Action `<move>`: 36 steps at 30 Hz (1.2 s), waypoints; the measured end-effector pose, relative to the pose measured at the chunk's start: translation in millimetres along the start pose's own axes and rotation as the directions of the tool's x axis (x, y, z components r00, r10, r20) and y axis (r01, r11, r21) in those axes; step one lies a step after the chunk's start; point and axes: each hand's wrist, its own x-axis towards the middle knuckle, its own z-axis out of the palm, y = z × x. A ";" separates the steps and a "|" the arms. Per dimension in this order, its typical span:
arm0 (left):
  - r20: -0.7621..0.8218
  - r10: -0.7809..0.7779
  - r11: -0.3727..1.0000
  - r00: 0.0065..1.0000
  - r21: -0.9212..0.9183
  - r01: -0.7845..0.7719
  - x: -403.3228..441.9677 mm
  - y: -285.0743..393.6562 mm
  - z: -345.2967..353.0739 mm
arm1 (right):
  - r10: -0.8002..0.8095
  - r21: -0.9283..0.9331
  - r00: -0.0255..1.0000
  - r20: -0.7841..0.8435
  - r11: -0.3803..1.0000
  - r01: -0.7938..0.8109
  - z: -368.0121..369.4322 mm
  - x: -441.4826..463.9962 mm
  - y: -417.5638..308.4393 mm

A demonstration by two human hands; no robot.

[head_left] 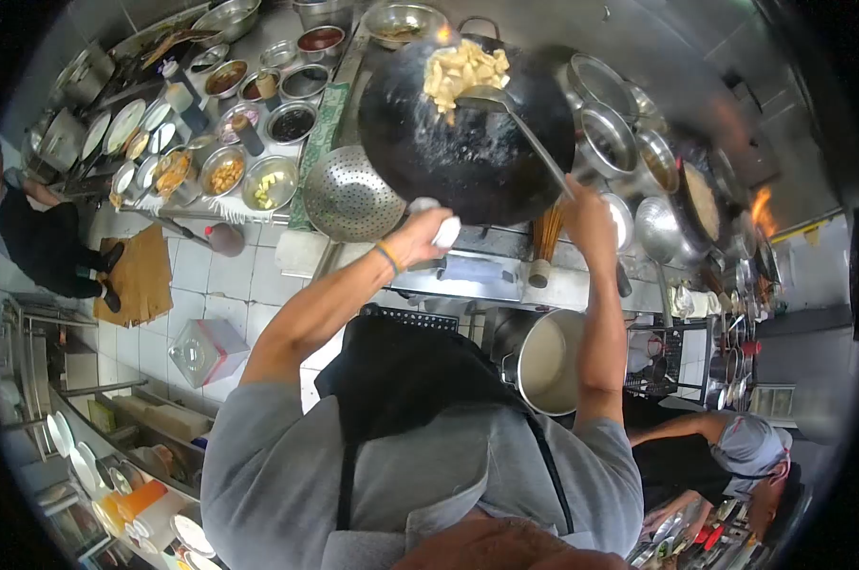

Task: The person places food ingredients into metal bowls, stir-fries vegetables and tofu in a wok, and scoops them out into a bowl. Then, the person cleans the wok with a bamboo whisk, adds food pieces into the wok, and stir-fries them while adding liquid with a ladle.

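A large black wok (467,176) is tilted over the stove, its near rim low. My left hand (418,237) is closed around a white cloth (446,232) at that rim; the wok's grip under it is hidden. In my right hand (591,223) is the handle of a ladle (536,142), fingers wrapped round it. The ladle's bowl touches pale yellow-brown pieces of food (462,71) at the far side of the wok, and a small flame shows at the far rim. Left of the wok, close to my left hand, lies a perforated metal strainer (351,195).
Bowls of sauces and ingredients (268,182) crowd the left counter. A bamboo brush (545,242) and metal pans (608,138) are on the right, with a flame (763,211) beyond. Near my body stands a deep pot (567,328). Other people are at the left (45,228) and lower right (686,451).
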 end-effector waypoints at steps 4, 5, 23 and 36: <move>0.094 0.046 0.987 0.995 -0.155 -0.031 11.3 28.1 3.7 | -0.092 0.500 0.993 -0.075 0.858 0.117 54.1 -10.5 61.0; 0.068 0.043 0.976 0.997 -0.214 -0.027 16.1 46.6 14.7 | -0.029 0.619 0.996 0.086 0.785 -0.031 50.9 -10.9 51.2; -0.019 0.584 0.781 0.812 0.287 -0.555 -4.0 30.5 51.8 | 0.163 0.570 0.886 0.434 0.712 -0.410 12.6 74.9 -42.3; -0.035 0.036 0.995 0.999 -0.086 -0.039 -50.0 9.8 0.5 | -0.287 0.399 0.510 0.811 -0.366 -0.841 -13.1 7.4 -25.7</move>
